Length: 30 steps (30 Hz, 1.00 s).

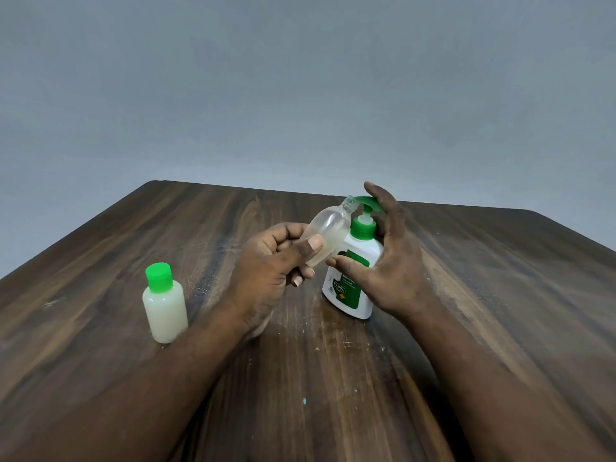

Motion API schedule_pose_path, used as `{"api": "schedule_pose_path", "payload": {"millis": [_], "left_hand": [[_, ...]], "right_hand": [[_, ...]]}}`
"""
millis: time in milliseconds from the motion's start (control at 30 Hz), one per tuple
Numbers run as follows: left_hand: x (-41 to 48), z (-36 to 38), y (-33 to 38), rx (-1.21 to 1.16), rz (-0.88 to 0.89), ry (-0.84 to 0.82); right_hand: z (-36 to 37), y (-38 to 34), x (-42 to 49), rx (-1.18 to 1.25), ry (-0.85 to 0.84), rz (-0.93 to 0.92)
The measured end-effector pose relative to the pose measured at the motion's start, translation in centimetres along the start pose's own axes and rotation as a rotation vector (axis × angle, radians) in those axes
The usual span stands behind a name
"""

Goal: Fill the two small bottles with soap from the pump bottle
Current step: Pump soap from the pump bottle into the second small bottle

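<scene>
A white pump bottle (358, 261) with a green pump head stands on the wooden table (500, 295). My left hand (270, 265) grips a small clear uncapped bottle (328, 230), tilted with its open mouth up at the pump spout; a little pale soap lies in its lower part. My right hand (395, 261) is beside the pump bottle, fingers straight with their tips on the green pump head, thumb against the label. A second small bottle (165, 306), full of whitish soap and closed with a green cap, stands upright at the left.
The dark wooden table reaches back to a plain grey wall (300, 95). Small paint specks mark the near surface. Something pale is partly hidden under my left wrist.
</scene>
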<state>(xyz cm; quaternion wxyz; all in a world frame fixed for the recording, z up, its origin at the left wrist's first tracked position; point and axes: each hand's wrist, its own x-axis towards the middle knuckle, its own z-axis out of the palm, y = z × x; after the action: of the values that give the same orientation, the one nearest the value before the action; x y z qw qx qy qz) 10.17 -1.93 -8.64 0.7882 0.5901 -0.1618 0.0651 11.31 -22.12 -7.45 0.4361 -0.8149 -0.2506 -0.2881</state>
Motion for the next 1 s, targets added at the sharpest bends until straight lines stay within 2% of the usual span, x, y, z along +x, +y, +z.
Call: {"api": "schedule_pose_path", "payload": {"millis": [367, 733, 1000], "left_hand": [[-0.8, 0.6, 0.2, 0.006, 0.006, -0.086], [-1.2, 1.0, 0.5, -0.018, -0.004, -0.098], [-1.1, 0.8, 0.4, -0.083, -0.030, -0.119]], "right_hand": [[-0.6, 0.2, 0.1, 0.017, -0.040, 0.045], [0.2, -0.1, 0.0, 0.020, 0.068, 0.054], [0.3, 0.1, 0.1, -0.043, 0.046, 0.012]]}}
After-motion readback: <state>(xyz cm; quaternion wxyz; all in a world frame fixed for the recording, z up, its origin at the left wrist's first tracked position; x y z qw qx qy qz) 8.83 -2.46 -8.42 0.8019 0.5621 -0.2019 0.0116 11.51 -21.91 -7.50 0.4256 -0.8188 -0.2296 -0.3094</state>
